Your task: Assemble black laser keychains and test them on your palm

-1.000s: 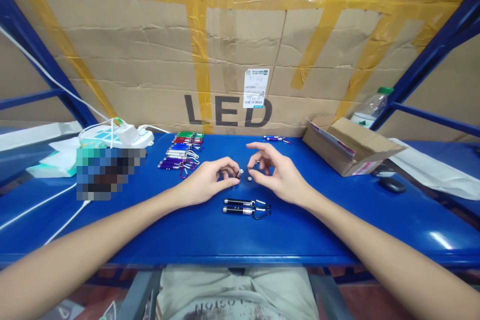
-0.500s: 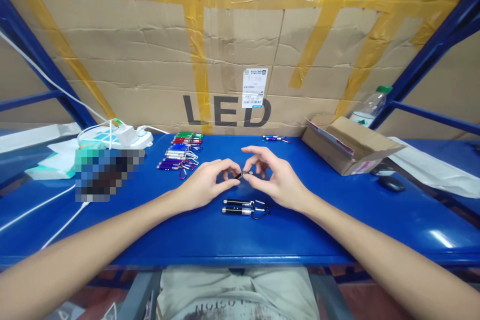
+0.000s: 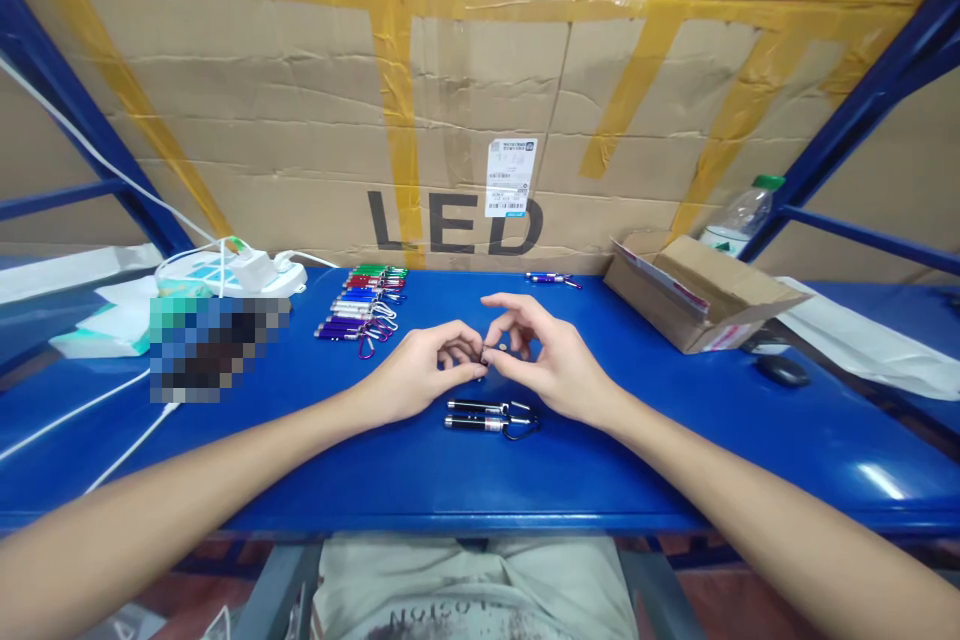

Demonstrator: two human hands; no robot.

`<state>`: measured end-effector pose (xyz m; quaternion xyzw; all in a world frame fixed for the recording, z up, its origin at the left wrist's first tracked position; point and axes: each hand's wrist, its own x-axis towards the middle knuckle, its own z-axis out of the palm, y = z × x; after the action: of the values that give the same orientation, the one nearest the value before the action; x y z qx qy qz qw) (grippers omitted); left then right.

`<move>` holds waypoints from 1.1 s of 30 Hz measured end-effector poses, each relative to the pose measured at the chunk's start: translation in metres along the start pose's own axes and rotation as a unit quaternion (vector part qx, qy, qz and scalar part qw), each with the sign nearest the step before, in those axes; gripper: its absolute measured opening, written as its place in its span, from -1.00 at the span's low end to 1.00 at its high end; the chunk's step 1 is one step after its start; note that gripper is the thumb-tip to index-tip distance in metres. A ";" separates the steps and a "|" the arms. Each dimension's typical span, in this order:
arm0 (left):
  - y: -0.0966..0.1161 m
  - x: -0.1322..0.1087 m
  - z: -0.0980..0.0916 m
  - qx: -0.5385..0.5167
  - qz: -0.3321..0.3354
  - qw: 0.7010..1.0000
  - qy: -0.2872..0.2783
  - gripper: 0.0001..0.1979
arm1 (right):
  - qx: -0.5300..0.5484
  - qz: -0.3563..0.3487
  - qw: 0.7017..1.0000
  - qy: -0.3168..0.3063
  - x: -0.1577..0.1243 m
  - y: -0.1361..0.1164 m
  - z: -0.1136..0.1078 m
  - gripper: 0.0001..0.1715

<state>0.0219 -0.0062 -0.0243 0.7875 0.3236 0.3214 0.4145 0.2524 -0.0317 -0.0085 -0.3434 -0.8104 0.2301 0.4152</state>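
Mini flashlight body (image 3: 475,356) at table centre, pinched in left hand (image 3: 420,375) fingertips. Right hand (image 3: 553,368) pinches a small silvery part (image 3: 495,351) at its end. Best held coaxial, low over the blue table (image 3: 675,440). Two black flashlights (image 3: 480,416) lie at 6 o'clock.

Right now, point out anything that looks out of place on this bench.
One purple keychain torch lies alone at the back, apart from the neat row of torches on the left. Nothing looks damaged. The left hand pinches a small black part.
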 end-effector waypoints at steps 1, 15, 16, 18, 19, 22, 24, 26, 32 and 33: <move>0.000 0.000 0.000 0.001 0.000 1.000 0.001 -0.76 | -0.002 0.000 1.000 0.000 0.000 0.000 0.000 -0.42; 0.004 -0.002 -0.009 0.112 0.068 0.991 0.020 -0.87 | -0.039 0.010 0.999 0.032 0.001 0.004 -0.005 -0.56; 0.005 -0.002 -0.010 0.117 0.072 0.990 0.021 -0.88 | -0.054 0.018 0.998 0.038 0.002 0.006 -0.007 -0.58; 0.004 -0.002 -0.012 0.129 0.081 0.988 0.020 -0.88 | -0.101 0.033 0.994 0.024 0.003 0.012 -0.011 -0.59; 0.004 -0.002 -0.013 0.134 0.085 0.987 0.018 -0.88 | -0.124 0.038 0.991 0.010 0.003 0.016 -0.012 -0.61; 0.004 -0.002 -0.014 0.143 0.093 0.985 0.013 -0.87 | -0.174 0.059 0.982 -0.045 0.003 0.025 -0.014 -0.60; 0.004 -0.002 -0.014 0.141 0.087 0.986 0.013 -0.89 | -0.198 0.063 0.976 -0.072 0.003 0.028 -0.013 -0.62; 0.005 -0.002 -0.014 0.131 0.072 0.989 0.016 -0.89 | -0.209 0.060 0.972 -0.087 0.002 0.031 -0.011 -0.64; 0.002 0.000 -0.014 0.102 0.026 0.994 0.022 -0.84 | -0.210 0.060 0.971 -0.100 0.001 0.031 -0.010 -0.62; 0.001 0.000 -0.014 0.100 0.024 0.994 0.022 -0.83 | -0.209 0.059 0.971 -0.099 0.002 0.031 -0.010 -0.62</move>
<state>0.0113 0.0000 -0.0168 0.8252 0.3445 0.3144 0.3187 0.2712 -0.0093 -0.0226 -0.4448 -0.8561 0.1127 0.2377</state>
